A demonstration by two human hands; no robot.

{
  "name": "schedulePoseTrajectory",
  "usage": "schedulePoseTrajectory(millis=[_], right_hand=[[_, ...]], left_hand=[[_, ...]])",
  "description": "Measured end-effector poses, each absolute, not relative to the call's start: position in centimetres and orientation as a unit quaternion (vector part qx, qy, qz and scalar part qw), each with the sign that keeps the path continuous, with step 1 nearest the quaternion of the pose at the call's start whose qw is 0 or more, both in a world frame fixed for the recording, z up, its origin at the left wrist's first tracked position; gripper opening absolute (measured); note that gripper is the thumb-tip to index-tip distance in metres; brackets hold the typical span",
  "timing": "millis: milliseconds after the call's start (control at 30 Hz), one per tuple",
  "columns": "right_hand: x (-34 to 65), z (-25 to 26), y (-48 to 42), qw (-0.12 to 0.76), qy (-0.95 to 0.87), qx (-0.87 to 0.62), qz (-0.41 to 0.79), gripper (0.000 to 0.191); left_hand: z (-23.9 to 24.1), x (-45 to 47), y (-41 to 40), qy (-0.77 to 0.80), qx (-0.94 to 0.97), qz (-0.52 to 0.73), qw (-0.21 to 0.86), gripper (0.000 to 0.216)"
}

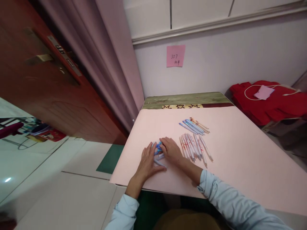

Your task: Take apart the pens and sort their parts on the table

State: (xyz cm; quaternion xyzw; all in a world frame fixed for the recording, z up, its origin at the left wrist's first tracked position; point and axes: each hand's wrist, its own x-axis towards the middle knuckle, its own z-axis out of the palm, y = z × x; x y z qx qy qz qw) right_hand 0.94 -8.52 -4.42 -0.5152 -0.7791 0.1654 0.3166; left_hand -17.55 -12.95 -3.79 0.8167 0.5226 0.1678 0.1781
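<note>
Landmark: near pen bunch, lying on the counter. Left of it, near: my right fingers. Farther left: my left fingers. I have a small heap of pieces on the counter between the two, also left of the bunch. Just behind the bunch: far pen bunch. Well behind: wall, paper note on it. Behind, left: curtain; left past that, door. Behind, right, well apart: cloth pile, paper slip and cable on top.
</note>
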Motion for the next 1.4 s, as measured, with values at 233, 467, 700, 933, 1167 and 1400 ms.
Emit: schedulePoseTrajectory(millis=[233, 467, 700, 933, 1167, 1400], right_hand=[[1.0, -5.0, -9.4, 0.399, -0.768, -0.472, 0.165, 0.036], [1.5, -4.2, -11.1, 0.453, -0.765, -0.43, 0.156, 0.036], [7.9, -1.7, -11.8, 0.467, -0.731, -0.478, 0.14, 0.034], [16.8, 0.0, -5.9, 0.304, -0.622, -0.715, 0.094, 0.026], [15.0, 0.1, -1.9, 0.131, -0.628, -0.764, 0.069, 0.024], [14.8, -1.1, -0.6, 0.079, -0.658, -0.748, 0.047, 0.026]], left_hand=[[-3.5, -18.6, -8.9, 0.55, 0.792, 0.217, 0.148, 0.071], [-4.4, -19.4, 1.8, 0.578, 0.774, 0.201, 0.16, 0.053], [-4.8, -17.8, 0.5, 0.445, 0.832, 0.244, 0.224, 0.044], [-3.2, -17.7, -4.8, 0.412, 0.805, 0.271, 0.329, 0.04], [-2.7, -15.5, -7.5, 0.436, 0.761, 0.331, 0.349, 0.037], [-3.6, -13.8, -8.4, 0.515, 0.656, 0.444, 0.327, 0.032]])
